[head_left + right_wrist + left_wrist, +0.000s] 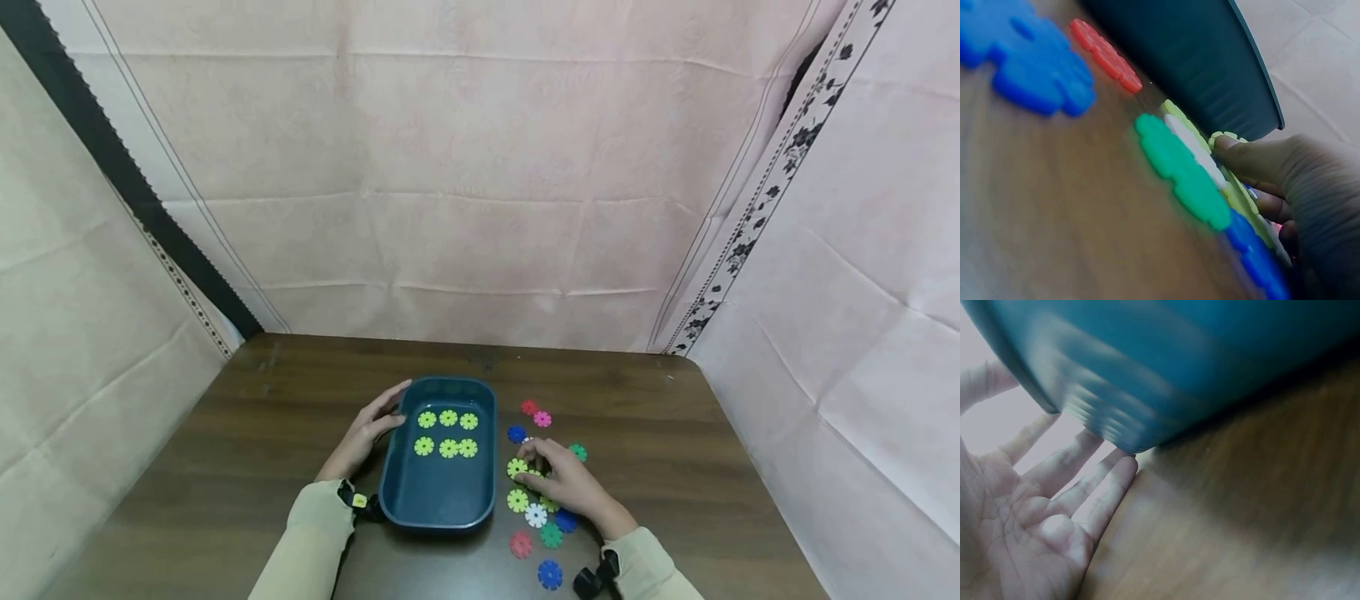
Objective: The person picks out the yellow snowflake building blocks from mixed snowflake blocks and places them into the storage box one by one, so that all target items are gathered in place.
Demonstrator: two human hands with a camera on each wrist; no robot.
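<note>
A dark blue-green tray [438, 508] holds several yellow-green flower-shaped discs [448, 418], set out in two rows of three. My left hand [372, 423] rests along the tray's left side with fingers extended, and in the left wrist view the fingertips touch its wall [1166, 381]. Beside the tray's right side, my right hand [562, 477] pinches a yellow-green flower disc [517, 467] between thumb and fingers. In the right wrist view the thumb [1250, 156] lies against that disc, near the tray wall. More yellow-green discs lie under the hand, partly hidden.
Loose flower discs lie right of the tray: white [536, 515], green [551, 535], blue [550, 574], red [521, 544] and pink [542, 419]. The brown wooden table [637, 417] is bordered by pale cloth walls [480, 167].
</note>
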